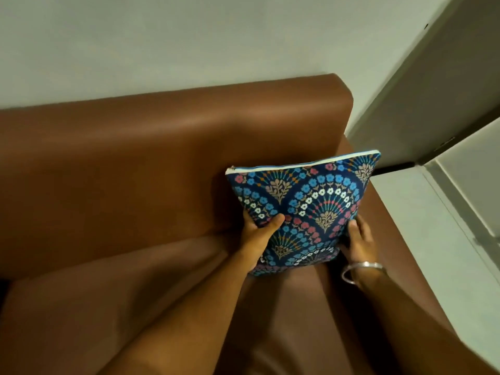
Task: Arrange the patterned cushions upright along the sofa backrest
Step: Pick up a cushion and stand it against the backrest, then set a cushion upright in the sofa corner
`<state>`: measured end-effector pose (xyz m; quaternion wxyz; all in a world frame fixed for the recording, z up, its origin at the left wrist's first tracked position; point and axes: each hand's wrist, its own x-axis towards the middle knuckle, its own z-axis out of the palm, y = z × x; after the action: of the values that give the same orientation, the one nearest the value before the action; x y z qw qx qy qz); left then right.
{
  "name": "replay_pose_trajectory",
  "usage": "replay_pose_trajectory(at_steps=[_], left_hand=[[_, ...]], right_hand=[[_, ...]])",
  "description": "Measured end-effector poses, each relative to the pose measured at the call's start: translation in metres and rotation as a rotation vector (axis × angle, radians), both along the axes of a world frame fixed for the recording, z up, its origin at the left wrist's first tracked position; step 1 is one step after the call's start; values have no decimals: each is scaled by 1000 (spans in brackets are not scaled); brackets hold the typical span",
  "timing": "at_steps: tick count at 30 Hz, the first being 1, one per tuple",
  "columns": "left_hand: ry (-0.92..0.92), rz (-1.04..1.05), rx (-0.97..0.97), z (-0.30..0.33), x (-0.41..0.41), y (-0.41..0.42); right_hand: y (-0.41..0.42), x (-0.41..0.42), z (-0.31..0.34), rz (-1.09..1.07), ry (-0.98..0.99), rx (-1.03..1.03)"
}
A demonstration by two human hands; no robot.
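One patterned cushion (311,204), dark blue with floral fan motifs and a white zip edge on top, stands upright on the brown sofa seat (135,288) against the backrest (162,136), at the sofa's right end. My left hand (257,228) grips its lower left edge, thumb on the front face. My right hand (358,242), with a silver bangle on the wrist, holds its lower right edge. No other cushion is in view.
The sofa's right armrest (389,212) runs beside the cushion. A pale wall (189,44) rises behind the backrest. A light floor (433,239) and a grey door or panel (446,90) lie to the right.
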<state>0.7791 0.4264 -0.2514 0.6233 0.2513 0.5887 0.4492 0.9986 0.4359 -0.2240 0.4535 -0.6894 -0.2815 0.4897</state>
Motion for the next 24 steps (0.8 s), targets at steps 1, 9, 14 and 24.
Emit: replay_pose_trajectory(at_steps=[1,9,14,24], left_hand=[[15,-34,15,3,-11,-3],[435,3,-54,70,-248,-195],[959,162,-296,113,-478,-378],[666,438,-378,105,-763,-442]], right_hand=[[-23,-10,-4,8,-42,17],[-210,-251,10,614,-79,-240],[-270,-448,60,862,146,-312],[-280,-721,48,934,70,-564]])
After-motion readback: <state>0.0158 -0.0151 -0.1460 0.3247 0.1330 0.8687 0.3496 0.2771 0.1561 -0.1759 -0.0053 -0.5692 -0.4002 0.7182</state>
